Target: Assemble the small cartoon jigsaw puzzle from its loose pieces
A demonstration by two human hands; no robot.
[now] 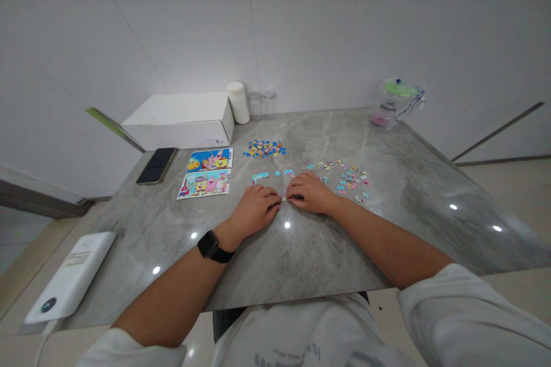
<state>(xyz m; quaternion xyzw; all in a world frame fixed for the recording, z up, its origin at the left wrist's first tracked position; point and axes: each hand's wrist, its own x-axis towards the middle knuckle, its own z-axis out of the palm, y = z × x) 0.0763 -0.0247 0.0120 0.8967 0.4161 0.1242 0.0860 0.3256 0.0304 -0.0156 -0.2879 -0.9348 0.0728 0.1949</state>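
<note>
My left hand (pixel 257 207) and my right hand (pixel 310 191) meet at the middle of the table, fingers bent and closed. Between their fingertips small light puzzle pieces (pixel 284 199) show, mostly covered by the fingers. Just beyond lie a joined strip of light-blue puzzle pieces (pixel 260 176), a single blue piece (pixel 278 174) and another small joined part (pixel 288 172). Loose pink and blue pieces (pixel 350 179) are scattered to the right of my right hand. A heap of mixed puzzle pieces (pixel 264 148) lies farther back. Two cartoon picture cards (pixel 204 184) lie left of my left hand.
A phone (pixel 156 166) lies at the left, before a white box (pixel 181 117). Behind stand a white bottle (pixel 238 103) and two clear glasses (pixel 269 105). A plastic bag (pixel 396 104) sits at the back right. A white device with a cable (pixel 71 275) lies front left.
</note>
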